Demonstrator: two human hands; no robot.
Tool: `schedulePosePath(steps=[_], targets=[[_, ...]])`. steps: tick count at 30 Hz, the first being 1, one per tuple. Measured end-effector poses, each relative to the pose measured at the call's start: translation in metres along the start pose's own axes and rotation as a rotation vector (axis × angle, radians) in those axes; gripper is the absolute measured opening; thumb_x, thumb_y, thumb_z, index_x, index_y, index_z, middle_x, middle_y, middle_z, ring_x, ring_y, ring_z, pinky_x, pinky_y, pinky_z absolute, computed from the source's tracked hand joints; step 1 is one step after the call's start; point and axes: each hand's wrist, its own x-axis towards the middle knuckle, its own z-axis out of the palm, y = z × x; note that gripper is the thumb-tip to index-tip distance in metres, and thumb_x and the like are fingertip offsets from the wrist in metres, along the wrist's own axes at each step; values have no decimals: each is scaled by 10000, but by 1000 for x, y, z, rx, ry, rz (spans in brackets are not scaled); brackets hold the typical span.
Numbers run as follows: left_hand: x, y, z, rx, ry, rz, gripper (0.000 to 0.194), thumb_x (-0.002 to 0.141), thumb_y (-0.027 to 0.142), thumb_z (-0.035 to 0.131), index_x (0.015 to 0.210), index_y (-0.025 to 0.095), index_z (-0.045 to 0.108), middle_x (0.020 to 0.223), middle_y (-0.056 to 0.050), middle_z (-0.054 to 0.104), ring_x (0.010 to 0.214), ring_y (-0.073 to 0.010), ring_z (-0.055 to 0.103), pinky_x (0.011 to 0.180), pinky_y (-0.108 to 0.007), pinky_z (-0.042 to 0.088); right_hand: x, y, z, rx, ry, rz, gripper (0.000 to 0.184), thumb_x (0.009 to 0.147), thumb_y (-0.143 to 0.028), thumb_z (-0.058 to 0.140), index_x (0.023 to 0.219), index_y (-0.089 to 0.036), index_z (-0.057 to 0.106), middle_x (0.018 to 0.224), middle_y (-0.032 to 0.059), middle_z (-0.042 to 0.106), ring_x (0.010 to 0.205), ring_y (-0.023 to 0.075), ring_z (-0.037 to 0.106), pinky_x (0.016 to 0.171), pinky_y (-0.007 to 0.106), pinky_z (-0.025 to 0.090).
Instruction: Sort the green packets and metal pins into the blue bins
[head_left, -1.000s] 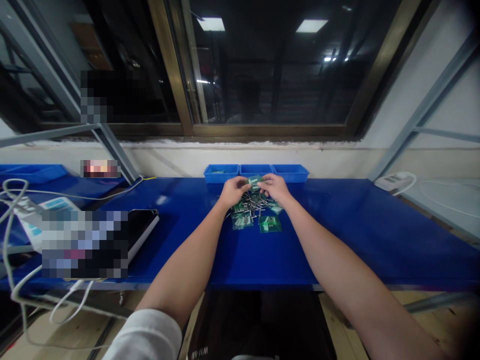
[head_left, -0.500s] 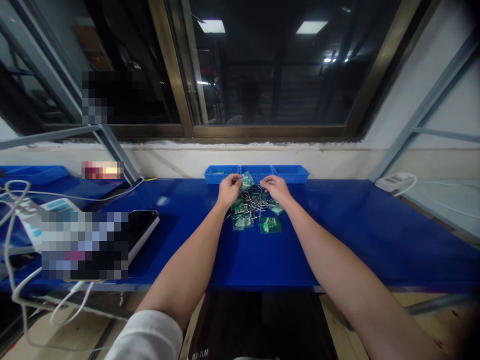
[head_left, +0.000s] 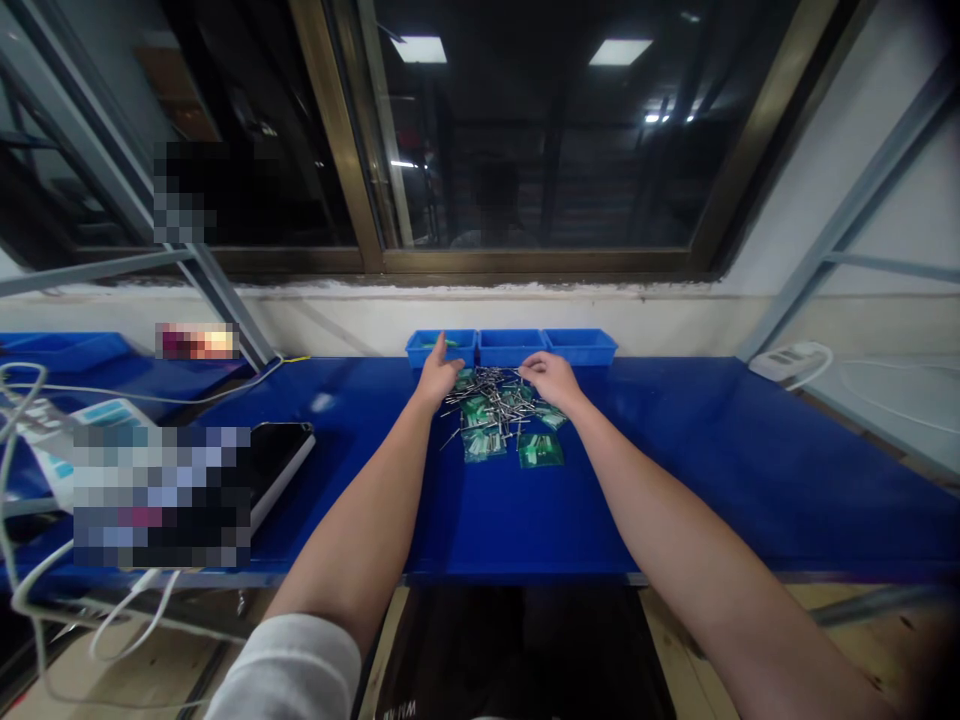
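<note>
My left hand [head_left: 439,380] is at the front of the left blue bin [head_left: 420,360], fingers apart and nothing visible in them. My right hand [head_left: 553,378] is at the far right side of the pile, its fingertips pinched together; what they hold, if anything, is too small to make out. Between the hands lies a heap of thin metal pins [head_left: 504,398], perhaps rivets. Mixed in and around it are several small green-and-clear plastic bags, such as a bag [head_left: 541,450] at the front right and another bag [head_left: 484,445] at the front left, with small pieces inside.
A middle blue bin [head_left: 512,355] and a right blue bin [head_left: 581,356] stand joined to the left one by the wall. A dark-topped device [head_left: 281,450], partly blurred out, and white cables lie at left. A white power strip [head_left: 787,360] sits at far right on the blue table [head_left: 517,525].
My left hand has let go of a small plastic bag and moved slightly left towards the left bin, its fingers spreading. My right hand stays almost in place, still pinched.
</note>
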Motion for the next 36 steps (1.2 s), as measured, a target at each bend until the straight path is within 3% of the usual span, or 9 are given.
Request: schedulePosePath(steps=[3, 6, 10, 13, 15, 19, 25, 31, 36], targets=[[0, -3, 1, 53, 11, 33, 729, 749, 221, 566, 1426, 226, 298, 1338, -115, 500, 988, -216, 618, 781, -317, 517, 0, 1, -2, -90, 11, -28, 173, 739, -314, 609, 841, -178, 637, 765, 41, 687, 727, 172, 637, 705, 296, 480], [-4, -2, 1, 262, 5, 117, 592, 759, 284, 574, 1328, 166, 466, 1225, -118, 592, 1050, -251, 594, 898, -367, 471, -1, 3, -2, -224, -11, -94, 229, 765, -323, 585, 925, -172, 649, 880, 67, 692, 845, 193, 632, 790, 315, 471], [-19, 4, 5, 654, -83, 282, 550, 783, 468, 548, 1246, 170, 545, 1377, -120, 461, 1276, -290, 407, 1058, -405, 314, -6, 5, 1, -424, -90, -161, 482, 793, -488, 549, 1149, -166, 598, 1199, 116, 598, 1171, 275, 482, 987, 404, 360], [-30, 6, 12, 851, -228, 283, 663, 787, 606, 472, 1299, 185, 490, 1442, -134, 366, 1343, -315, 291, 1076, -451, 253, -11, 4, 5, -496, -222, -132, 698, 784, -644, 475, 1302, -176, 487, 1405, 132, 413, 1319, 323, 305, 1054, 480, 260], [-35, 5, 16, 920, -297, 269, 682, 806, 626, 416, 1329, 190, 457, 1462, -143, 325, 1364, -322, 240, 1082, -470, 221, -13, 3, 8, -525, -291, -114, 736, 785, -683, 431, 1332, -190, 457, 1445, 127, 354, 1350, 334, 246, 1065, 504, 229], [-36, -2, 20, 965, -330, 275, 673, 843, 612, 345, 1352, 181, 431, 1460, -157, 322, 1369, -324, 223, 1090, -476, 181, -13, 6, 13, -543, -338, -122, 693, 816, -676, 376, 1271, -178, 537, 1419, 134, 393, 1332, 342, 284, 1066, 500, 239], [-33, -9, 20, 958, -331, 289, 658, 851, 618, 316, 1347, 205, 446, 1465, -145, 318, 1367, -340, 218, 1087, -499, 170, -10, 9, 17, -497, -296, -217, 559, 834, -595, 435, 1159, -184, 631, 1261, 129, 562, 1221, 300, 444, 1004, 434, 345], [-40, -1, 20, 952, -333, 308, 591, 873, 582, 306, 1299, 224, 507, 1447, -128, 358, 1358, -339, 242, 1083, -511, 189, -10, 6, 15, -474, -289, -279, 371, 847, -452, 495, 1056, -210, 683, 1117, 79, 648, 1104, 258, 527, 957, 384, 382], [-43, 8, 20, 967, -291, 379, 515, 901, 521, 304, 1226, 225, 574, 1393, -114, 436, 1317, -318, 330, 1072, -489, 242, -10, 7, 14, -476, -243, -266, 379, 816, -415, 555, 1092, -178, 659, 1091, 100, 646, 1064, 264, 540, 913, 369, 401]])
